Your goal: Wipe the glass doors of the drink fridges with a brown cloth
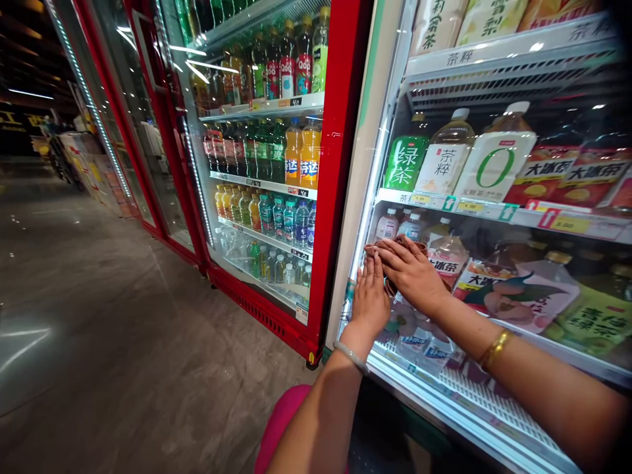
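A brown cloth lies crumpled against the glass door of the right-hand cooler. My right hand presses on it with the fingers stretched toward the upper left. Beside it, my left hand points upward, its fingers fairly straight and close together, the tips at the cloth's left edge. The two hands meet at the fingertips. Part of the cloth is hidden under them. Bottles of tea, such as a large one with a green 0, stand on shelves behind the glass.
A red-framed cooler with rows of drink bottles stands to the left, with more cooler doors farther left. Grey floor stretches along their base. A pink-clad knee shows at the bottom, near the cooler's lower edge.
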Demonstrator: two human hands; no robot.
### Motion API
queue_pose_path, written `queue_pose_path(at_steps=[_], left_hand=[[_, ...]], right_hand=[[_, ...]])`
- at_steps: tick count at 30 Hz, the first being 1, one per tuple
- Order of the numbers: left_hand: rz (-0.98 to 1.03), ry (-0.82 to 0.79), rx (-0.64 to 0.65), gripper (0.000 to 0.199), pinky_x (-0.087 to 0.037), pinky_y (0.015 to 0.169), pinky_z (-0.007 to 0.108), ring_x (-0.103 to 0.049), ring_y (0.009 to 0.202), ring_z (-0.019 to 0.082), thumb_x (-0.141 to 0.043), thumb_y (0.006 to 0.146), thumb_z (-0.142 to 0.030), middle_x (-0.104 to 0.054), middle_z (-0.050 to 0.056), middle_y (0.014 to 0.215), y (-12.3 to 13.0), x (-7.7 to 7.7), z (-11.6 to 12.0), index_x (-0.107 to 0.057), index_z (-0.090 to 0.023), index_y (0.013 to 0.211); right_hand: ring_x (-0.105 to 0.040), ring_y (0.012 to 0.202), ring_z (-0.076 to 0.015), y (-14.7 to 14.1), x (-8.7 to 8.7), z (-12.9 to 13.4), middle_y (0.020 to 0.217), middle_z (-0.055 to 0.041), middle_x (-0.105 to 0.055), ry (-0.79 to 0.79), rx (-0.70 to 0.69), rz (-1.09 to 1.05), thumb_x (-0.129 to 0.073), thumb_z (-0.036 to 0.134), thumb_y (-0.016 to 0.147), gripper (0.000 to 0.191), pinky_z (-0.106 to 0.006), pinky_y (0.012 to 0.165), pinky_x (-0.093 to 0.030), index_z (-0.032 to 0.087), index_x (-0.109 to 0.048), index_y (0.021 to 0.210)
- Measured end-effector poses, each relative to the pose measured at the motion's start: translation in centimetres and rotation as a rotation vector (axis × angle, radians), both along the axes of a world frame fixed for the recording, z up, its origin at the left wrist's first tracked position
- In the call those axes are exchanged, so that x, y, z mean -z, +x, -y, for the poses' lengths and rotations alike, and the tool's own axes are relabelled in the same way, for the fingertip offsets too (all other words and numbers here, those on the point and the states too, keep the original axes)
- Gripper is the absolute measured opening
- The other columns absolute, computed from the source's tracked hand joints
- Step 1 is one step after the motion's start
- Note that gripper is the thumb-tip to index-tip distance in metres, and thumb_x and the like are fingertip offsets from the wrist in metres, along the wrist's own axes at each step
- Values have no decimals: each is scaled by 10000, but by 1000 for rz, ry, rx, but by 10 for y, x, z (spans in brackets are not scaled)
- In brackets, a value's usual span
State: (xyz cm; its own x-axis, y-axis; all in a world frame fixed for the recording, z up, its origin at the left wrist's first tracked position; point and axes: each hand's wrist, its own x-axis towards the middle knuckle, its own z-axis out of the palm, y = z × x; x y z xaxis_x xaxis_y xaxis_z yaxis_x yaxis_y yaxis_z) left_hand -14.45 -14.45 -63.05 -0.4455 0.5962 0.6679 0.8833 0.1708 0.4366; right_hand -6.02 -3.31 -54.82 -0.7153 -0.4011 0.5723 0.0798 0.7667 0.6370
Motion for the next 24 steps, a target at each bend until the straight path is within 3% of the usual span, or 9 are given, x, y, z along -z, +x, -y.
queue_pose_path(at_steps=[6,12,17,20,24], left_hand=[[47,-103,-24,844,-212,1329,517,-107,1614,255,-395,960,-120,-152,169,1744,9,12,-4,47,-123,1679],[62,-160,-41,775,-228,1328,469,-141,1606,264,-392,944,-113,-192,226,1723,15,29,2,-108,-28,1660],[88,-221,-68,769,-269,1313,473,-209,1586,312,-464,909,-114,-276,277,1683,22,46,10,-222,17,1626],[81,-224,-88,762,-266,1316,424,-195,1590,300,-474,905,-110,-268,282,1682,25,49,15,-247,20,1621],[31,-173,-104,750,-173,1338,441,-49,1611,247,-389,951,-102,-126,228,1735,11,35,21,-136,-3,1650]], right_hand=[[-373,1551,-281,6,35,0,1547,-73,-572,-108,-2,-51,-499,183,1011,491,-560,1326,-293,159,-540,1500],[-475,1490,-238,8,71,5,1515,-15,-607,-165,17,-82,-448,182,1003,531,-473,1303,-356,292,-538,1515],[-528,1444,-250,18,103,16,1479,-47,-637,-208,31,-44,-479,200,989,510,-384,1276,-381,271,-581,1484],[-535,1434,-227,16,102,13,1471,-38,-644,-213,-5,17,-479,170,985,489,-402,1285,-379,256,-610,1449],[-444,1507,-212,0,82,6,1552,-65,-569,-249,-19,77,-473,172,1004,475,-471,1320,-325,189,-577,1468]])
